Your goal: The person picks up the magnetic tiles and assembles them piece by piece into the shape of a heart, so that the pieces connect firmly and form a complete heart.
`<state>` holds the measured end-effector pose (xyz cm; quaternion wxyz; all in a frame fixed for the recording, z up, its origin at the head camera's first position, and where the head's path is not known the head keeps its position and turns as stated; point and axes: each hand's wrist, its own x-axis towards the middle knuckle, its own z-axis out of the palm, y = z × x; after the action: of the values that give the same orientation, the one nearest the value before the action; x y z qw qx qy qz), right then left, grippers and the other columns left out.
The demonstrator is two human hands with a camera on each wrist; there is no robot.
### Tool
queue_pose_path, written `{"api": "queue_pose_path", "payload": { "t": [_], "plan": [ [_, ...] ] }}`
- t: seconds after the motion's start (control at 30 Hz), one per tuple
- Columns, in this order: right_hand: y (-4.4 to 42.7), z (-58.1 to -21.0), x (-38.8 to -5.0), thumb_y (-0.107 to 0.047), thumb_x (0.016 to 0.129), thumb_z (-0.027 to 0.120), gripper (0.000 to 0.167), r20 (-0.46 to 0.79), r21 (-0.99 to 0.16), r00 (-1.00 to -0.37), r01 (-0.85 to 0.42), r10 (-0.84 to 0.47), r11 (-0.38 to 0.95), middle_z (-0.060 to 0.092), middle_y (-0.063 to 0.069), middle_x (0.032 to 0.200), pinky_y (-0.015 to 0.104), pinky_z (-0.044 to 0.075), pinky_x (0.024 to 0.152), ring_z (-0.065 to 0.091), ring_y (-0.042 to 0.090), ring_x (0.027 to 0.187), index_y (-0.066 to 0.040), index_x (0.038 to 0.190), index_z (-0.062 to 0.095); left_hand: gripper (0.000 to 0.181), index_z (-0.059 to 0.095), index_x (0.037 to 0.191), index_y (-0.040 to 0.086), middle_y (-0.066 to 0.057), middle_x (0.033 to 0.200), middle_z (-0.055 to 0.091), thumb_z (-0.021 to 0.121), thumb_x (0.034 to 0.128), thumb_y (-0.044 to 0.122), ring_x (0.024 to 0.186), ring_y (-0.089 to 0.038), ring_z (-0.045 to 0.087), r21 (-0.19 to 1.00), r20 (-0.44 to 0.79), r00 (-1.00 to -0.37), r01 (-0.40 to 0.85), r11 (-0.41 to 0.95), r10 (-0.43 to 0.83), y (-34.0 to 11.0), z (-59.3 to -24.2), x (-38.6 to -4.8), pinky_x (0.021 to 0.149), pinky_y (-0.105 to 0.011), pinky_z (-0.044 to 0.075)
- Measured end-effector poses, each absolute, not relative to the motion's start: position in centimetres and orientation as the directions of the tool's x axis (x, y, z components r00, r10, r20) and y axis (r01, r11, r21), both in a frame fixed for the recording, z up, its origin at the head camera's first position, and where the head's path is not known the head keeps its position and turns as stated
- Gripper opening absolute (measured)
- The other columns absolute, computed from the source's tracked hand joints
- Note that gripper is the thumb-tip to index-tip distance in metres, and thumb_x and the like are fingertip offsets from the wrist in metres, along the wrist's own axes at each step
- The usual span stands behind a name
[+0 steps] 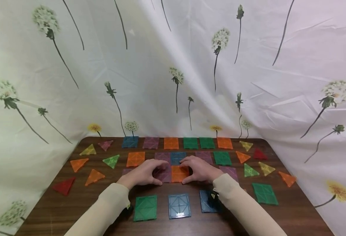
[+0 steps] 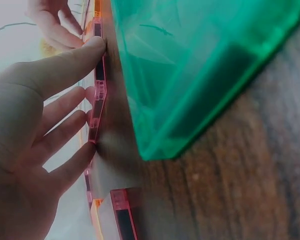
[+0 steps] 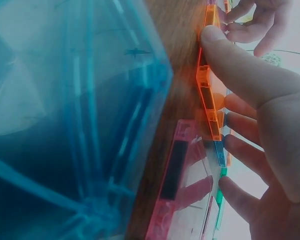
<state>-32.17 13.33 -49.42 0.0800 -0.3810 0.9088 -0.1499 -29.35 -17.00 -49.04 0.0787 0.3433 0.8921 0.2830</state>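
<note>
A big white cloth (image 1: 149,98) hangs behind the bench (image 1: 81,200) and down its left and right sides. It has puffy dandelions (image 1: 220,39) on thin dark stems, and a few yellow flowers (image 1: 338,191) low down. The cloth has wrinkles on the right. It looks a bit green on the left and pink on the right. The bench is brown wood with round far corners.

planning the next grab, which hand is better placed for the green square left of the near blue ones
Probably the left hand: it is nearer the green square; the right hand is farther across, at the orange square.
</note>
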Motion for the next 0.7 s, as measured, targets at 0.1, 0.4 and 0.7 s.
{"api": "queue_pose_path", "payload": {
  "t": [0.1, 0.4, 0.7],
  "plan": [
    [13.4, -49.6, -32.2, -0.062, 0.087, 0.080, 0.070, -0.035, -0.328, -0.700, -0.666, -0.713, 0.670, 0.057, 0.003, 0.152, 0.047, 0.043, 0.117, 0.051, 0.025, 0.140, -0.016, 0.138, 0.070, 0.077, 0.054, 0.153, 0.015, -0.002, 0.134, 0.066, 0.090, 0.0861, 0.031, 0.121, -0.023, 0.061, 0.559, 0.050, -0.749, 0.570, 0.603, 0.661, -16.9, -49.1, -29.5, 0.105, -0.051, 0.051],
    [13.1, -49.2, -32.4, -0.061, 0.086, 0.081, 0.069, -0.036, -0.314, -0.702, -0.668, -0.711, 0.675, 0.058, 0.002, 0.151, 0.045, 0.043, 0.117, 0.051, 0.023, 0.139, -0.018, 0.138, 0.070, 0.078, 0.054, 0.152, 0.013, -0.003, 0.131, 0.066, 0.091, 0.0848, 0.027, 0.120, -0.022, 0.060, 0.547, 0.040, -0.746, 0.573, 0.610, 0.665, -17.0, -48.8, -29.8, 0.105, -0.051, 0.051],
    [13.3, -49.1, -32.7, -0.051, 0.091, 0.081, 0.059, -0.011, -0.374, -0.680, -0.678, -0.733, 0.634, 0.061, 0.002, 0.145, 0.043, 0.046, 0.114, 0.055, 0.021, 0.134, -0.016, 0.136, 0.070, 0.070, 0.054, 0.152, 0.010, -0.007, 0.134, 0.067, 0.085, 0.0914, 0.025, 0.115, -0.023, 0.065, 0.640, 0.037, -0.735, 0.538, 0.549, 0.677, -16.7, -48.5, -30.7, 0.101, -0.051, 0.054]
  ]
}}
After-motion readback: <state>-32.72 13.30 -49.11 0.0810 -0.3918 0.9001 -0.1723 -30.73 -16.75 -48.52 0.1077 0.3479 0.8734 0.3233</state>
